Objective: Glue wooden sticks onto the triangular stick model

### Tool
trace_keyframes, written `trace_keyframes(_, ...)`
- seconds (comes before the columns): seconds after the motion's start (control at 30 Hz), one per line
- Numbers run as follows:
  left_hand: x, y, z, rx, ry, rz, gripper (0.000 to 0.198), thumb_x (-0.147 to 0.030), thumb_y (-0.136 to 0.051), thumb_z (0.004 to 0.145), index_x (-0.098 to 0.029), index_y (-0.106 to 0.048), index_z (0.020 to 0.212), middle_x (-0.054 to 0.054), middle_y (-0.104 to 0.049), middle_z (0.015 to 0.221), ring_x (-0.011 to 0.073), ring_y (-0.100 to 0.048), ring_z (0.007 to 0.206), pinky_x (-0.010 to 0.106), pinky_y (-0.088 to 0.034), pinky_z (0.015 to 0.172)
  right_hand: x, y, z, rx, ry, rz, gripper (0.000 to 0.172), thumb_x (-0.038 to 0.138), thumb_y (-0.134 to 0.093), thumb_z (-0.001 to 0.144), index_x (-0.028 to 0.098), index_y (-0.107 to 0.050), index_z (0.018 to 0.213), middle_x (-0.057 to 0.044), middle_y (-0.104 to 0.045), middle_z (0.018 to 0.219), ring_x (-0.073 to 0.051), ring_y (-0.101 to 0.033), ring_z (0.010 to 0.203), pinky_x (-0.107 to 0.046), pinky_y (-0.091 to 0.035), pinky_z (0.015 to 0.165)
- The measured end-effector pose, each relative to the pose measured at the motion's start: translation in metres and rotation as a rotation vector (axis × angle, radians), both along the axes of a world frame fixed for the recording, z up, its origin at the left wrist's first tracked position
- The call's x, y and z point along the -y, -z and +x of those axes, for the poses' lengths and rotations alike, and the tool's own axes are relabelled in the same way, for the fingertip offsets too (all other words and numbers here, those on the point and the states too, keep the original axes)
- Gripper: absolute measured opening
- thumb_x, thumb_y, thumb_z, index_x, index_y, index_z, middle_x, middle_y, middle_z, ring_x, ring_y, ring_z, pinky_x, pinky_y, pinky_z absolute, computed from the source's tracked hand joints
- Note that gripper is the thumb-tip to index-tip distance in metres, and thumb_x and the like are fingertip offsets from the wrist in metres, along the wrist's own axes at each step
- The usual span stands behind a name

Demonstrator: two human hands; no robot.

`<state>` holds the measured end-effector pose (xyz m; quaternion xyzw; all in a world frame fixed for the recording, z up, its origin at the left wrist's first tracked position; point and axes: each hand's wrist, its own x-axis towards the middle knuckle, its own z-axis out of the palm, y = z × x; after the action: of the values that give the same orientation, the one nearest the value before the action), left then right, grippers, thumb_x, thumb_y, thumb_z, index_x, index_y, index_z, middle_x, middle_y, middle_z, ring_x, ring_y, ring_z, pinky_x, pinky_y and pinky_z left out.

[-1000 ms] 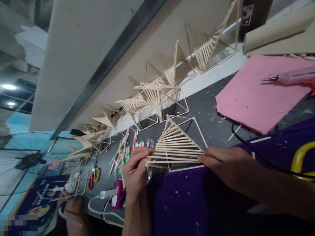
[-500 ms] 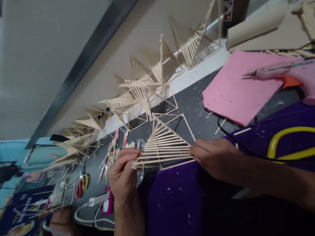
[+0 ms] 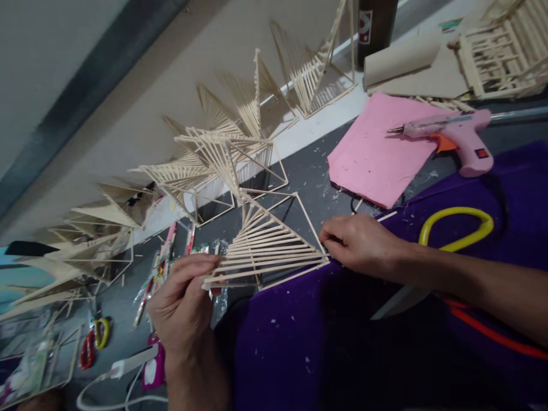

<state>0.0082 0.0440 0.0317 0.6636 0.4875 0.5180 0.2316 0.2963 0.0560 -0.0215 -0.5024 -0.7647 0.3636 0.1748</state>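
Note:
A fan-shaped model of thin wooden sticks (image 3: 265,245) lies at the edge of a purple cloth (image 3: 334,342). My left hand (image 3: 184,305) pinches the left ends of its lowest sticks between thumb and fingers. My right hand (image 3: 359,244) is closed on the right corner where the sticks meet, knuckles up. Both hands steady the same model from opposite ends.
Several finished stick models (image 3: 214,154) line the wall behind. A pink glue gun (image 3: 454,132) rests on a pink foam sheet (image 3: 377,154) at the right. Yellow-handled scissors (image 3: 454,228) lie on the cloth. Red and yellow scissors (image 3: 92,345), a white plug (image 3: 128,362) and packets (image 3: 160,268) lie at the left.
The view has swung right and down, so everything slides left in the frame and the glue gun comes fully into sight. Both hands keep their hold on the stick model.

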Motion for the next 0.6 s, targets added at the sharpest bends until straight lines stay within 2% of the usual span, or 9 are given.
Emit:
trace_keyframes(0.2,0.0003,-0.0025,-0.004,0.004,-0.033,-0.005,0.011,-0.021,-0.067,0.068,-0.024,-0.071,0.078,0.006,-0.063,0.081,0.0186,-0.058,0.074,0.022,-0.037,0.039,0.0032,-0.0007,0.0004,0.113,-0.069,-0.001,0.016,0.023,-0.045,0.08,0.02,-0.061,0.077,0.0,-0.065,0.078,-0.013,-0.054,0.069,-0.024,-0.026,0.055)
trace_keyframes(0.37,-0.0016,-0.0055,-0.0029,0.028,-0.029,0.009,0.009,-0.019,-0.068,0.066,-0.021,-0.071,0.075,0.006,-0.064,0.077,0.0197,-0.059,0.075,0.021,-0.038,0.036,0.0058,-0.003,-0.0002,0.181,-0.13,0.062,0.018,0.024,-0.045,0.082,0.02,-0.063,0.083,-0.002,-0.067,0.086,-0.014,-0.058,0.074,-0.025,-0.026,0.055)
trace_keyframes(0.5,-0.0025,-0.0081,-0.0001,0.053,-0.016,0.006,0.01,-0.014,-0.066,0.068,-0.018,-0.07,0.075,0.006,-0.065,0.078,0.0175,-0.058,0.071,0.019,-0.038,0.032,0.0068,-0.0023,-0.0011,0.197,-0.15,0.071,0.018,0.025,-0.045,0.083,0.019,-0.062,0.081,-0.002,-0.067,0.084,-0.014,-0.059,0.073,-0.025,-0.026,0.055)
trace_keyframes(0.6,-0.0018,-0.0086,-0.0001,0.052,-0.031,-0.014,0.009,-0.017,-0.068,0.068,-0.017,-0.07,0.076,0.006,-0.064,0.077,0.0176,-0.059,0.07,0.019,-0.039,0.031,0.0072,-0.0006,-0.0017,0.197,-0.165,0.071,0.018,0.025,-0.046,0.084,0.019,-0.062,0.08,-0.002,-0.067,0.083,-0.014,-0.058,0.073,-0.025,-0.026,0.056)
